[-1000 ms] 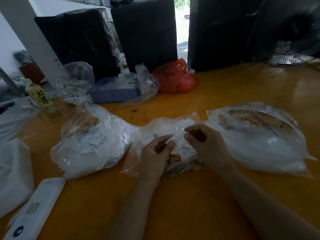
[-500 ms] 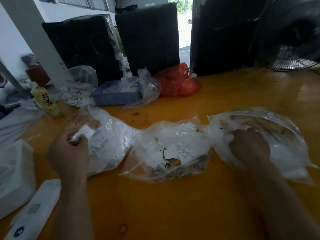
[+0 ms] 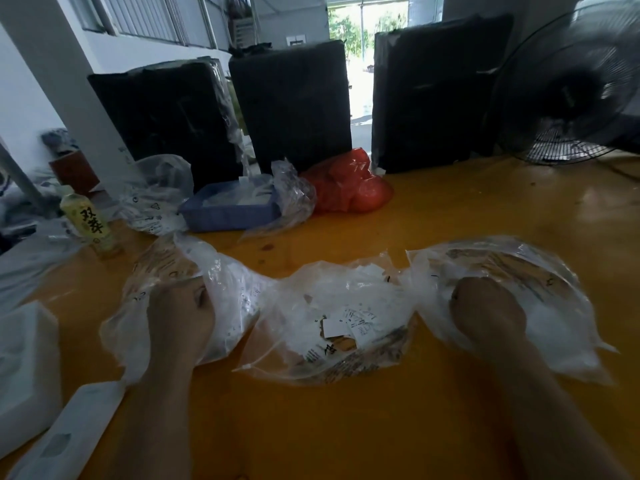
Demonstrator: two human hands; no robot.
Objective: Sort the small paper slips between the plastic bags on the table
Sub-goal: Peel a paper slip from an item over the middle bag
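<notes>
Three clear plastic bags lie in a row on the yellow table [image 3: 433, 216]. My left hand [image 3: 180, 317] is at the mouth of the left bag [image 3: 239, 296], its fingers curled down into the plastic and mostly hidden. My right hand [image 3: 488, 310] reaches into the right bag [image 3: 526, 265], fingertips hidden inside. The middle bag [image 3: 311, 292] lies between them, untouched, with several white paper slips [image 3: 337, 325] showing at its opening. No slip is visible in either hand.
Behind the bags stand a blue tray [image 3: 225, 214], a red plastic bag [image 3: 346, 188], another clear bag [image 3: 156, 192] and a drink bottle [image 3: 91, 223]. Black wrapped packages [image 3: 294, 105] and a fan [image 3: 571, 88] line the far edge. A white box [image 3: 24, 358] and white device [image 3: 69, 434] sit at near left.
Both hands left the middle bag: the left carried a slip to the left bag and has now sunk into it, the right went into the right bag. The camera tilted up.
</notes>
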